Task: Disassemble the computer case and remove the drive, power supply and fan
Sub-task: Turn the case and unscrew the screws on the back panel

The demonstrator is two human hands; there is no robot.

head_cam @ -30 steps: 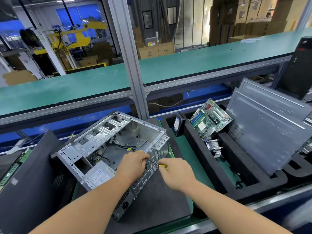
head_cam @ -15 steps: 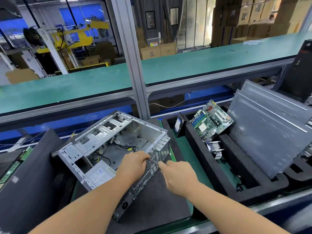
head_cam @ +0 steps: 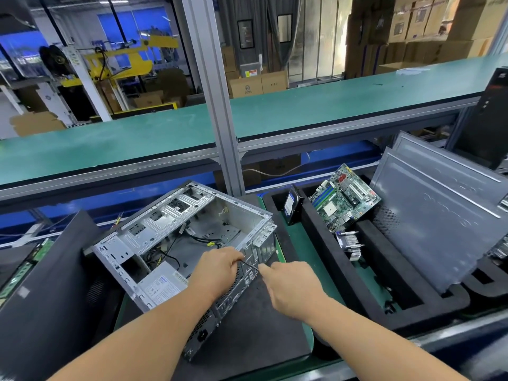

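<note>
An open silver computer case lies on its side on a black foam mat. Inside it, at the near left, sits the grey power supply with black cables running off it. My left hand grips the case's rear panel edge from above, over the fan grille. My right hand holds a thin screwdriver, whose tip meets the rear panel beside my left hand. A hard drive stands upright in the foam tray to the right.
A black foam tray at the right holds a green motherboard, a small heatsink and two grey side panels. A black panel leans at the left. An aluminium post rises behind the case, with a green conveyor beyond.
My right hand has slid left, closer to my left hand, and the yellow handle of the screwdriver is now covered by it. The left hand stays on the case.
</note>
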